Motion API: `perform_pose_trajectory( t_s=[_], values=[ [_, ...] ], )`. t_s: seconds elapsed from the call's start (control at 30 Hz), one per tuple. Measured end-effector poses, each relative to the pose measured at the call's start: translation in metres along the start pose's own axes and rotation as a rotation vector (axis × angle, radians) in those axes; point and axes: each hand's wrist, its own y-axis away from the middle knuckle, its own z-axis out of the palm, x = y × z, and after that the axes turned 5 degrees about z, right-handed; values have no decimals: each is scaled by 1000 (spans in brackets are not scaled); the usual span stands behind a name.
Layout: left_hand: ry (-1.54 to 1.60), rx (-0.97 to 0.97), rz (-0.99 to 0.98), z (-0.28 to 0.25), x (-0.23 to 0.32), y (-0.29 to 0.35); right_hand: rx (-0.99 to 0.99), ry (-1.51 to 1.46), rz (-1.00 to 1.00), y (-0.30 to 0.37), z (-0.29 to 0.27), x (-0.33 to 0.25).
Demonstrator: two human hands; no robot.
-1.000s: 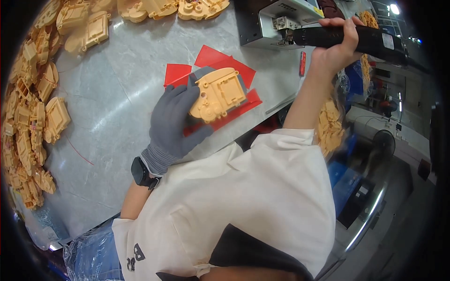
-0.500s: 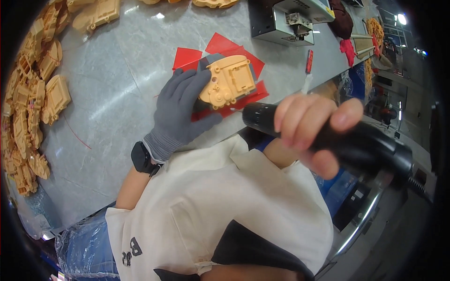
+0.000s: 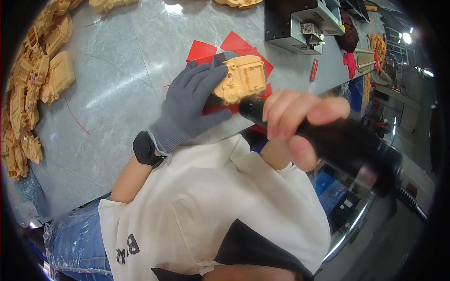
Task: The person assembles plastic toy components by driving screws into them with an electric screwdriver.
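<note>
My left hand [image 3: 191, 96], in a grey knit glove, grips the left side of a yellow moulded plastic housing [image 3: 244, 77]. The housing has a raised rectangular frame and small round bosses, and it rests on a dark block [image 3: 219, 59], mostly covered. My bare right hand [image 3: 304, 119] is closed around a black corded electric screwdriver [image 3: 349, 143], held tilted with its nose at the housing's lower edge. From this angle the bit is hidden, so I cannot tell whether it touches.
Red sheets [image 3: 202, 50] lie around the block on the grey table [image 3: 110, 89]. Many similar yellow parts [image 3: 58, 77] are heaped along the left. A metal machine [image 3: 302, 28] stands at the back right, with a red marker-like tube [image 3: 314, 69] in front of it.
The screwdriver's nose has come up closer to the housing, and its bit, visible before, is now out of sight. My left hand keeps its grip. The whole view has shifted slightly.
</note>
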Motion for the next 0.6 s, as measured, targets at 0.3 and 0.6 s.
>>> perform_pose_trajectory(
  t_s=[0.3, 0.6],
  values=[
    [25, 15, 14, 1, -3, -2, -15, 0, 29, -5, -2, 4],
    [8, -2, 32, -4, 0, -5, 145, -56, -41, 12, -17, 0]
  ],
)
